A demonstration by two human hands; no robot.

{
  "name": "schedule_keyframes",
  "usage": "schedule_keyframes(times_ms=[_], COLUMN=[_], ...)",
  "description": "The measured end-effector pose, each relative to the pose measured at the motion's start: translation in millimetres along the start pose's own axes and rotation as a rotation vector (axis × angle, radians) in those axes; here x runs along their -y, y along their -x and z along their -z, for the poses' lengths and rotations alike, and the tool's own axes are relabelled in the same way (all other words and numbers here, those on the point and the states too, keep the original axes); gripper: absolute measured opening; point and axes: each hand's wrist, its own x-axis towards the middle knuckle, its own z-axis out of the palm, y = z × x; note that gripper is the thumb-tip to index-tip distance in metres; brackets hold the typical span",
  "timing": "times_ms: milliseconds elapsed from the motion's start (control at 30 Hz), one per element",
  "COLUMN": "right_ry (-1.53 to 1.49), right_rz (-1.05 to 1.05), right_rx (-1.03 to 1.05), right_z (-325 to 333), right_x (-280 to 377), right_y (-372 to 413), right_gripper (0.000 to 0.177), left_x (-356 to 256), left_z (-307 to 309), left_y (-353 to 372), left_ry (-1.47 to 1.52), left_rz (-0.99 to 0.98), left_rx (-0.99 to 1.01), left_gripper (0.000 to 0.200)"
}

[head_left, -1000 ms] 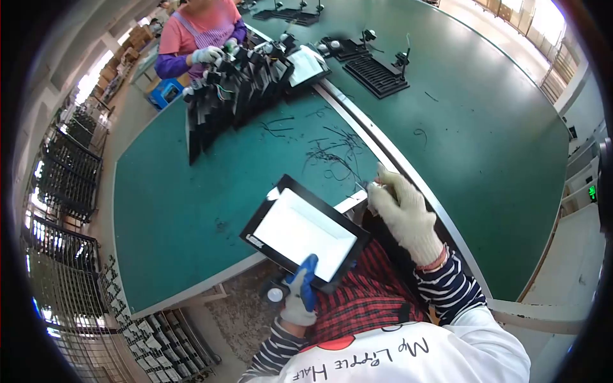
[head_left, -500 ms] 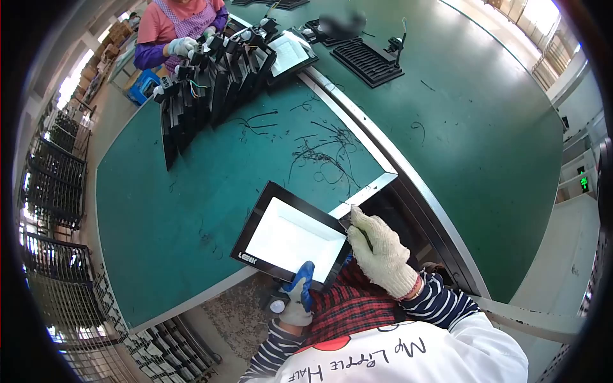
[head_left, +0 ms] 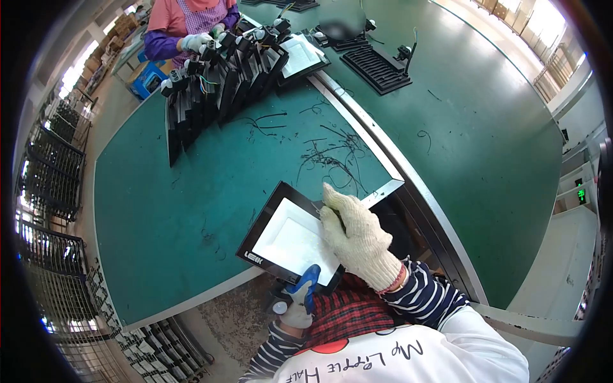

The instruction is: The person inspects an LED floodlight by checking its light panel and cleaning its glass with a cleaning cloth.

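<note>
One hand (head_left: 354, 236) (right) flat on panel (head_left: 287, 239)

Bright, even daylight fills the hall. The windows (head_left: 543, 16) at the upper right of the frame burn out to white, and more glare shows at the upper left. Shadows on the green bench (head_left: 191, 191) are faint and soft. The white face of the framed panel (head_left: 287, 242) is nearly overexposed. A blurred patch (head_left: 341, 29) sits at top centre. Fisheye distortion bends straight edges, and a black vignette rings the picture. The centre is sharp.
</note>
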Motion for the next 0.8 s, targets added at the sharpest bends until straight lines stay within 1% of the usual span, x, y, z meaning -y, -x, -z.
schedule_keyframes(times_ms=[33,67,133,167,200,233,267,300,333,367,400,433,467,500,600,633,733,767,800], right_ry=[-0.004,-0.009,-0.018,-0.022,-0.025,-0.049,-0.073,-0.095,-0.251,-0.333,-0.411,-0.525,-0.551,-0.576,-0.559,-0.52,-0.478,-0.507,-0.48], right_rz=[0.008,0.014,0.034,0.047,0.06,0.144,0.23,0.317,0.315,0.247,0.174,0.16,0.051,-0.06,0.046,0.122,0.134,0.097,0.114], right_rx=[0.006,0.012,0.01,0.001,-0.009,-0.014,-0.019,-0.023,0.158,0.251,0.354,0.35,0.393,0.43,0.576,0.536,0.605,0.62,0.631], right_z=[-1.5,-2.9,-6.0,-6.8,-6.5,-8.5,-13.4,-16.4,-7.4,13.5,33.4,41.5,50.0,58.8,68.2,63.7,69.9,73.6,74.9], right_x=[2.3,4.7,13.7,21.9,27.3,24.9,16.8,10.2,2.1,5.1,8.6,4.7,5.6,6.6,5.7,4.2,10.9,13.4,12.1], right_y=[-3.5,-7.1,-15.7,-21.2,-27.1,-34.3,-43.5,-55.0,-68.4,-74.1,-77.9,-82.5,-82.3,-82.6,-77.7,-76.4,-68.8,-65.6,-64.6], right_gripper=[0.037,0.037,0.037,0.036,0.036,0.035,0.034,0.034,0.034,0.034,0.035,0.034,0.033,0.032,0.033,0.035,0.034,0.032,0.032], left_x=[-1.7,-2.5,-6.2,-7.0,-6.2,-5.0,-0.9,2.5,2.7,2.6,-28.6,-59.4,-72.7,-81.7,-95.3,-98.3,-110.7,-110.1,-109.4], left_z=[-1.0,-2.9,-4.8,-2.3,2.7,8.0,18.0,28.6,36.2,43.5,18.5,-6.3,-7.5,-7.3,-4.3,-6.1,-16.4,-14.4,-10.9], left_y=[-1.7,-1.9,-1.6,-1.8,-2.1,-2.4,-2.8,-5.3,-8.1,-10.9,-1.8,7.4,12.7,20.0,30.6,32.2,37.4,38.7,39.5], left_ry=[-0.026,-0.053,-0.023,0.031,-0.05,-0.129,-0.342,-0.308,-0.272,-0.236,0.008,0.257,0.252,0.302,0.358,0.366,0.347,0.349,0.351], left_rz=[-0.017,0.02,0.066,0.075,0.012,-0.055,-0.194,-0.194,-0.196,-0.2,-0.113,-0.036,0.007,0.032,0.056,0.057,0.056,0.068,0.078], left_rx=[0.011,-0.031,-0.05,-0.026,0.014,0.049,0.096,0.014,-0.068,-0.149,-0.172,-0.217,-0.15,-0.126,-0.086,-0.079,-0.031,-0.03,-0.028], left_gripper=[0.05,0.05,0.048,0.048,0.048,0.048,0.049,0.051,0.052,0.053,0.056,0.058,0.063,0.066,0.073,0.074,0.076,0.076,0.076])
